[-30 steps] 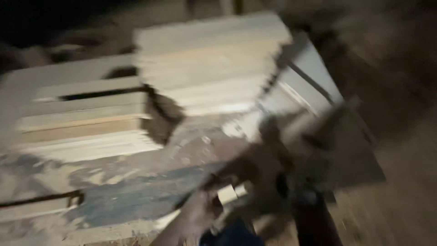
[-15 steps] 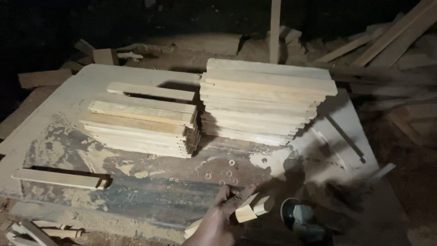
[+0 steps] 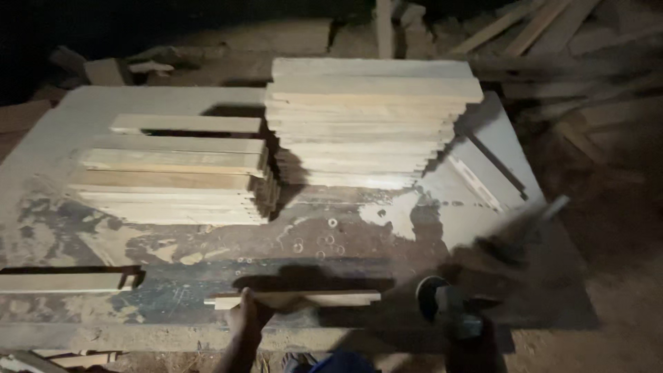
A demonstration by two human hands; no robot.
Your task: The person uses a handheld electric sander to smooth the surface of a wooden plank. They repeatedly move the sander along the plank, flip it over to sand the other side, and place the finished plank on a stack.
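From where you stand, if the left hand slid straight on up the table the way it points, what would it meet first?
The left hand already rests on the near strip. Past that comes bare, stained table, then probably the left stack of boards, though depth is hard to judge in this light.

The stained tabletop (image 3: 103, 242) is carrying two plank stacks, one (image 3: 173, 176) at nine o'clock, a taller stack (image 3: 369, 121) at twelve, a lone strip (image 3: 65, 281) lying at eight, another strip (image 3: 304, 299) lying at six.
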